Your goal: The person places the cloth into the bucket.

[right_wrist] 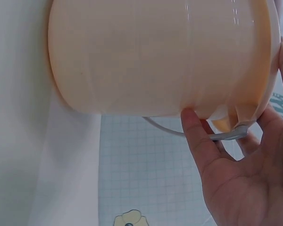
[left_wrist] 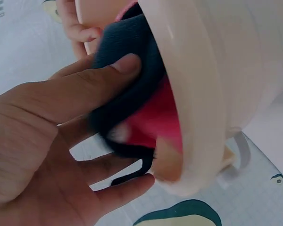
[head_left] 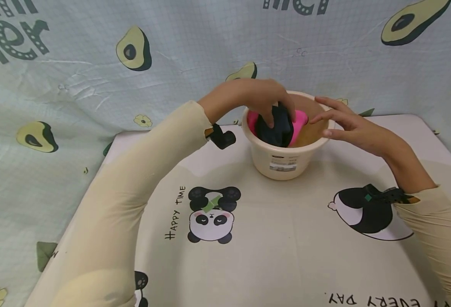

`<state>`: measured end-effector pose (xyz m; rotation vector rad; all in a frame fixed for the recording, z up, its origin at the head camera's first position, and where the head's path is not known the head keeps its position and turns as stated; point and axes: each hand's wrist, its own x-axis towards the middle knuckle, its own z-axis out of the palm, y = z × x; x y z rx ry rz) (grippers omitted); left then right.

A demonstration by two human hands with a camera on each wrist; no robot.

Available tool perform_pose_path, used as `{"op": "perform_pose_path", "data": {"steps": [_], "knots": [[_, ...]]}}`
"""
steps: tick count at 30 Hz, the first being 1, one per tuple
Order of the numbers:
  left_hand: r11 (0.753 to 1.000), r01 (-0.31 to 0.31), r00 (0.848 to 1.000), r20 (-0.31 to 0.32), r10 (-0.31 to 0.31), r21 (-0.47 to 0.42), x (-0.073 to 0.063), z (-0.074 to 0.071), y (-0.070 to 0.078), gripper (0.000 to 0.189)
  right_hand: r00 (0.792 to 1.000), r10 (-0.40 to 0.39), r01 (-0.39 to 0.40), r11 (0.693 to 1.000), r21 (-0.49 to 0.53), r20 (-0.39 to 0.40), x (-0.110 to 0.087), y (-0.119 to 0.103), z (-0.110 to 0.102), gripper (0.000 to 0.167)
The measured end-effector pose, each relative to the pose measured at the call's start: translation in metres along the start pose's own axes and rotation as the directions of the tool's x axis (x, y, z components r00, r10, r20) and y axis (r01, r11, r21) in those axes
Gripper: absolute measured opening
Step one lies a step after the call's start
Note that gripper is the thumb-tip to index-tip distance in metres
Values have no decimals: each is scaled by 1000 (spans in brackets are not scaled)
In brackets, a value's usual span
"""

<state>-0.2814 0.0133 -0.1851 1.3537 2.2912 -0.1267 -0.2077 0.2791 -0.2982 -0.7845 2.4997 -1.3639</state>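
Observation:
A pale cream bucket [head_left: 286,157] stands upright near the table's far edge. My left hand [head_left: 267,100] reaches over its rim and pinches a dark navy cloth item [head_left: 277,128] between thumb and fingers. In the left wrist view, the thumb presses on the navy cloth [left_wrist: 132,37], and a thin dark strap [left_wrist: 137,174] dangles by the lower fingers. Bright pink cloth [head_left: 300,123] shows beside and beneath it inside the bucket. My right hand [head_left: 353,123] touches the bucket's right side, fingers spread over the rim; the right wrist view shows a fingertip against the outer wall [right_wrist: 146,61].
The bucket's grey handle [right_wrist: 231,135] hangs at its side. A printed label [head_left: 283,163] is on its front. The tablecloth [head_left: 267,247] carries panda prints. Behind the table hangs a light sheet [head_left: 194,51] with avocado prints.

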Motion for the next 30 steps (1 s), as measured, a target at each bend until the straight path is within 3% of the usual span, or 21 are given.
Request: {"op": "perform_pose_path", "data": {"steps": [5,10,15,19,24,27,30], "knots": [[1000,-1,1000,22,1,26,0,-1,-1,46,1000,4,-4,1000,-2,10,3,0,1,34],[999,1,997,-80,2,35,-18,3,-7,41,1000,-4,4,1000,-5,20,7,0,3,35],[998,60,972,-227,-55,17,-45,14,-9,40,999,5,-3,999,-42,35,6,-1,0,37],[995,98,921,-379,-92,-3,-69,31,-10,42,999,20,-16,995,-97,42,3,-2,-3,41],[991,133,815,-568,-117,-15,-97,59,-12,46,998,27,-19,993,-121,62,1,-1,-2,58],[985,171,761,-634,-135,-5,-113,77,-14,49,999,32,-28,995,-100,39,-3,-1,1,65],[976,218,732,-663,-160,5,-130,95,-15,52,999,0,-7,985,-174,-37,-13,-2,0,68]]}}
